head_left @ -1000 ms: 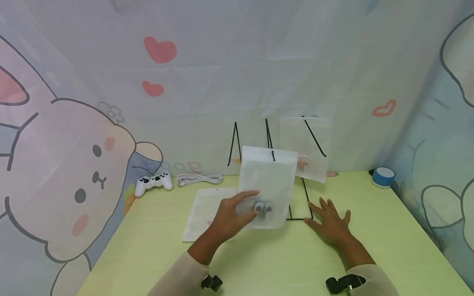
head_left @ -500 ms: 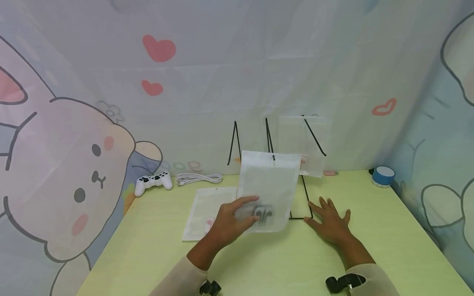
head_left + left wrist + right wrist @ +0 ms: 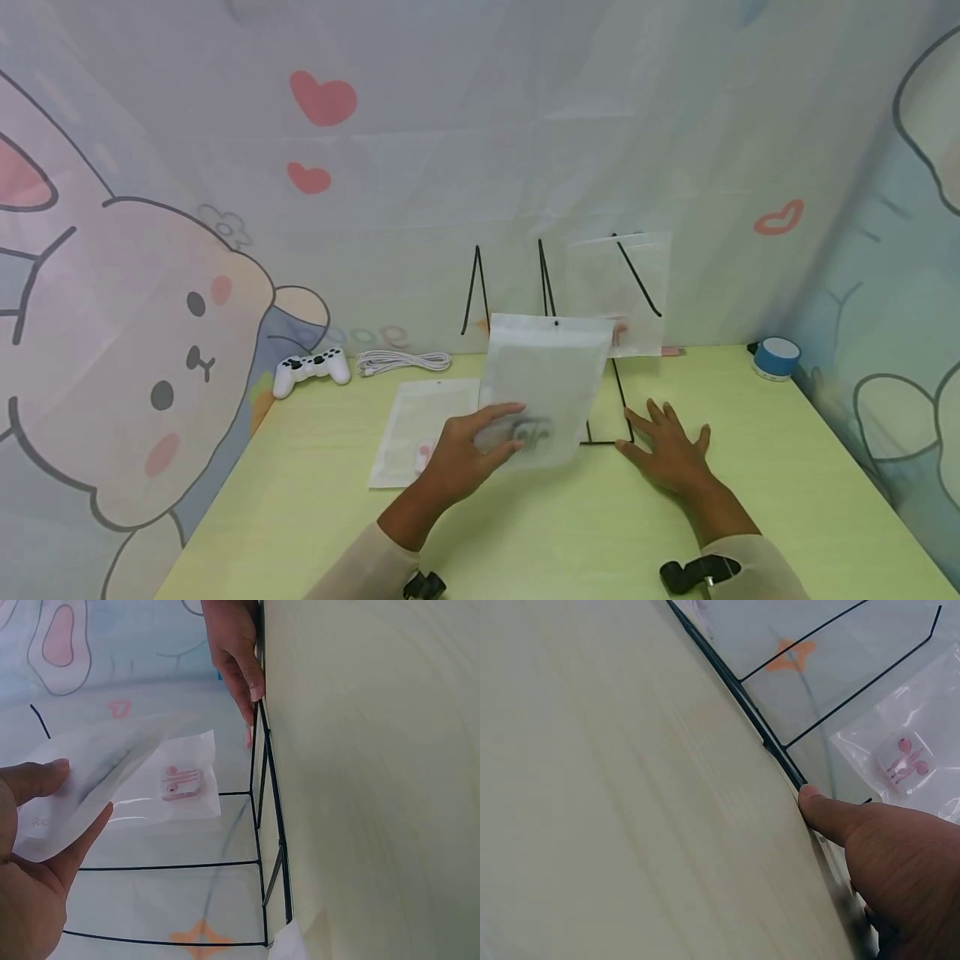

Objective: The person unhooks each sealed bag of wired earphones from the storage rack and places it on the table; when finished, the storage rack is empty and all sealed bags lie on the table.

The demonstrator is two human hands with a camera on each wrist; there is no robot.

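Observation:
In the head view my left hand (image 3: 465,454) pinches the left edge of a white translucent zip bag (image 3: 551,358) between thumb and fingers. Dark earphones in a case (image 3: 531,430) show through its lower part. The hole at the bag's top sits at the tip of the middle hook of a black wire rack (image 3: 609,443). A second bag (image 3: 647,275), with pink earphones inside, hangs from the right hook. My right hand (image 3: 671,450) lies with spread fingers at the rack's base; in the right wrist view its thumb (image 3: 825,810) touches the base wire.
Left of the rack, another white bag (image 3: 420,417) lies flat on the table (image 3: 562,533). Farther back are a white game controller (image 3: 311,371) and a coiled white cable (image 3: 403,363). A blue-and-white round container (image 3: 776,359) stands at the right, a pink item (image 3: 672,352) behind the rack.
The bag in my left hand has come down and toward me along the middle hook, so less of the hook shows in front of it. The right hand stays put; the hanging bag sways.

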